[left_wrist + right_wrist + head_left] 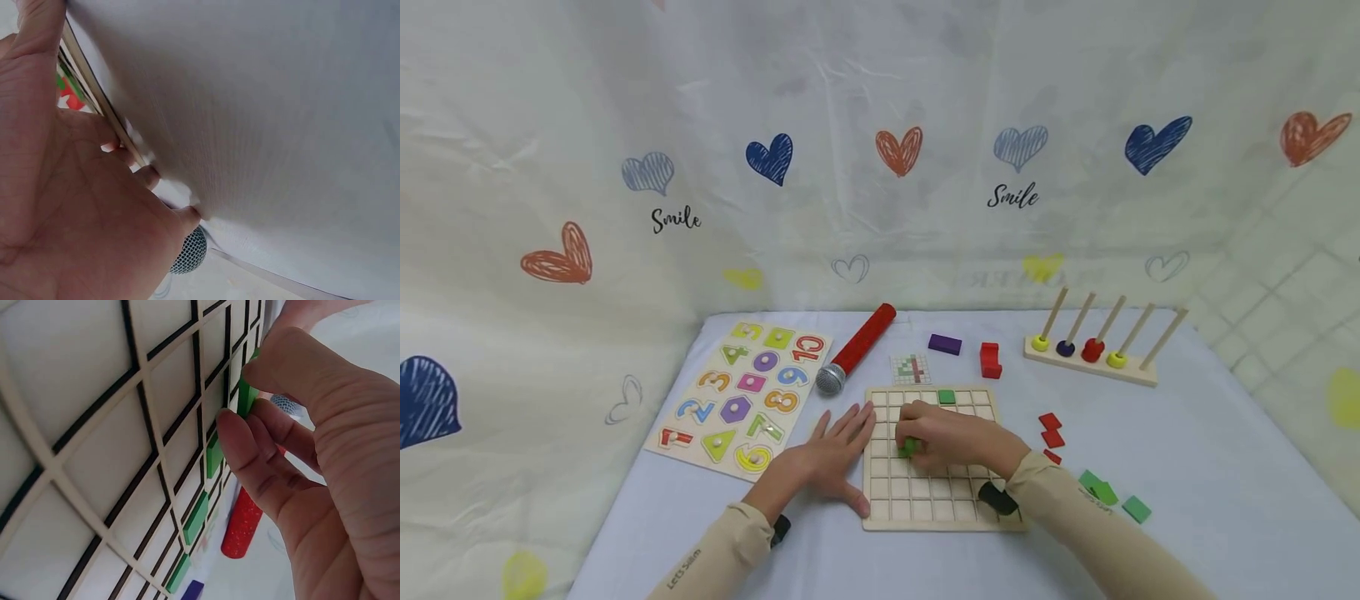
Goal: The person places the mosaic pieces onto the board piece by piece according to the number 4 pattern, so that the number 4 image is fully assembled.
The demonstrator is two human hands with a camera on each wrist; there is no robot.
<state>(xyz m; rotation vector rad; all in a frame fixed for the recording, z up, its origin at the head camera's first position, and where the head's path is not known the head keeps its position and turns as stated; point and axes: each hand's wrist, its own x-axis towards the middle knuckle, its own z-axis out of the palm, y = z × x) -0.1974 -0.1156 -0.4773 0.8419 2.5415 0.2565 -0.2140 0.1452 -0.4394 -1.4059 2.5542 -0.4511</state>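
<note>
A wooden grid board (pixel 901 510) lies on the white-covered table. My left hand (pixel 837 462) rests along its left edge with fingers spread and fairly straight. My right hand (pixel 955 437) is over the board's middle-left cells, pinching a small green tile (pixel 248 397) between thumb and fingertips. In the right wrist view the held tile is at the grid's surface; whether it is fully in a cell I cannot tell. Other green tiles (pixel 195 519) sit in cells nearby. From the head view one green tile (pixel 947 397) shows in the top row; my right hand hides others.
Behind the board lies a gridded pattern card (pixel 910 369). A red microphone (pixel 865 337) and a number puzzle (pixel 737 400) are left. Purple (pixel 945 344) and red blocks (pixel 990 361) stand behind; a peg stacker (pixel 1090 360), red tiles (pixel 1052 437) and green tiles (pixel 1137 508) lie right.
</note>
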